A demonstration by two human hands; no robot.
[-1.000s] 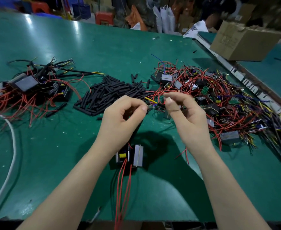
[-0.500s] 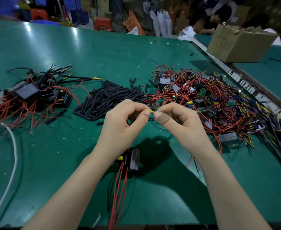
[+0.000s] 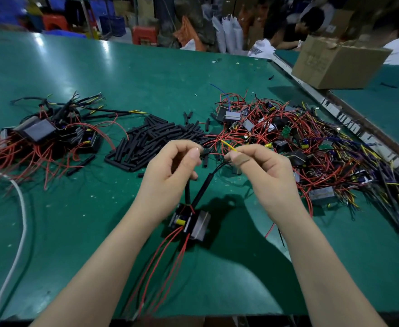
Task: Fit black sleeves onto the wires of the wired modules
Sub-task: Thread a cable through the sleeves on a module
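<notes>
1. the green table [image 3: 146, 74] is laid out as a line of work: the tangle of unsleeved modules [image 3: 288, 142] lies at my right, the heap of loose black sleeves [image 3: 156, 140] straight ahead within reach, and the pile of finished modules [image 3: 45, 135] at my left, so i judge that work passes from right to left.
2. a cardboard box [image 3: 335, 62] stands on the far right of the bench, well apart from my work.
3. the module in hand [image 3: 189, 220] hangs just above the table between my wrists, its red leads trailing toward me, out of the way of the end i am dressing.
4. my left hand [image 3: 170, 175] has its fingers curled with thumb pressed to forefinger; a sleeved lead runs up into it, though what the tips pinch i cannot tell.
5. my right hand [image 3: 262, 168] pinches the wire near its end, keeping it taut.
6. the black sleeve [image 3: 204, 187] sits on that wire, running from the module up toward my right fingers.
7. the yellow wire tip [image 3: 229, 145] pokes out past my right fingertips, which suggests the sleeve is nearly seated.
</notes>
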